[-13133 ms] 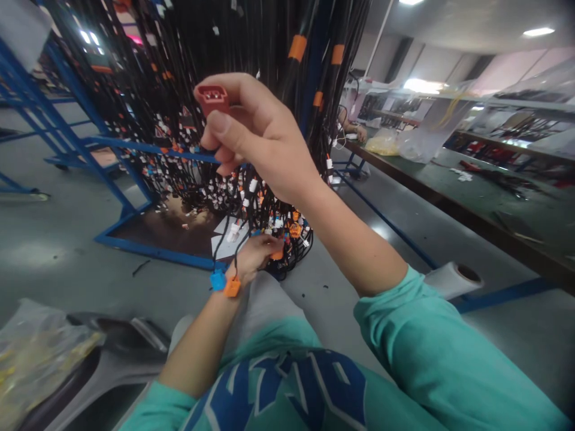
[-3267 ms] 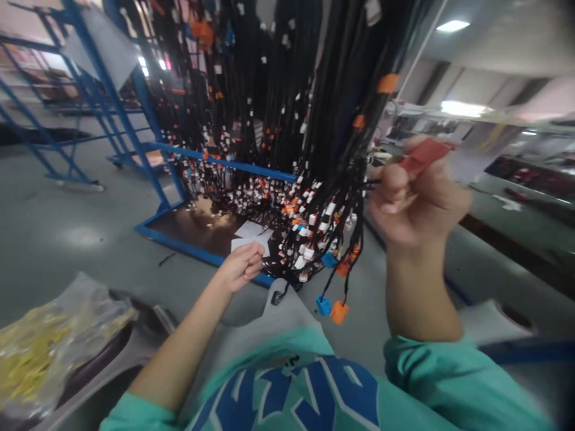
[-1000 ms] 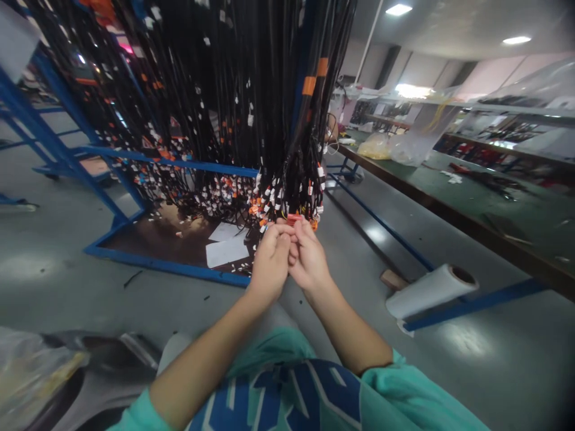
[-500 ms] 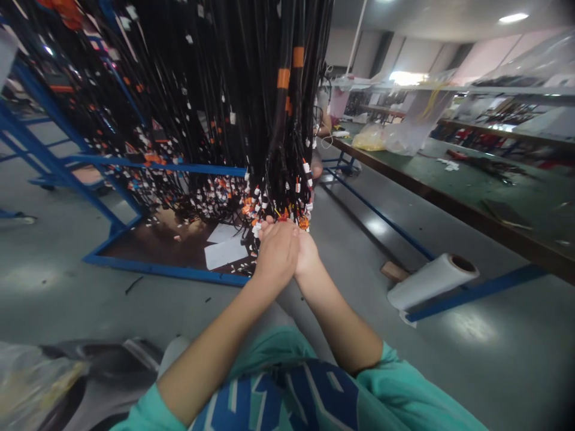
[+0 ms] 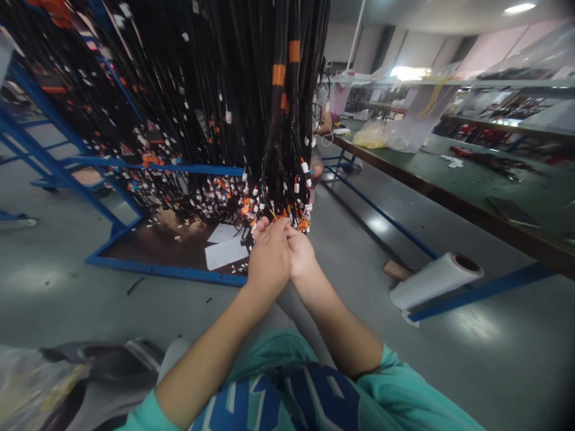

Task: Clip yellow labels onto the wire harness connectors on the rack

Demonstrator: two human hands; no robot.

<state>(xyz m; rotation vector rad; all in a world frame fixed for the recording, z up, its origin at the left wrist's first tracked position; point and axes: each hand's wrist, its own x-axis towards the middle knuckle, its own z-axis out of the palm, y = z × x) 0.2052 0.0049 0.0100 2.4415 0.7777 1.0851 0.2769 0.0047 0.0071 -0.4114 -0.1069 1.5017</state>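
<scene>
Black wire harnesses (image 5: 278, 126) hang in a dense bundle in front of me, with orange tape bands higher up. White and orange connectors (image 5: 303, 224) cluster at their lower ends. My left hand (image 5: 269, 254) is closed at the bottom of this cluster, its back toward the camera. Against it on the right, my right hand (image 5: 302, 251) is closed too, palm side partly showing. The fingers of both meet at an orange-red connector, and what they grip is mostly hidden behind them.
A blue cart frame (image 5: 166, 272) holds harnesses and white sheets (image 5: 226, 254) at left. On the right are a green-topped table (image 5: 476, 188) and a white film roll (image 5: 433, 280) below. Behind the harnesses, a person's arm (image 5: 324, 123) shows. A grey chair (image 5: 108, 374) is at lower left.
Both hands have shifted slightly left, and their fingers have moved a little against each other. My right thumb and fingertips show more clearly now. The view has shifted slightly.
</scene>
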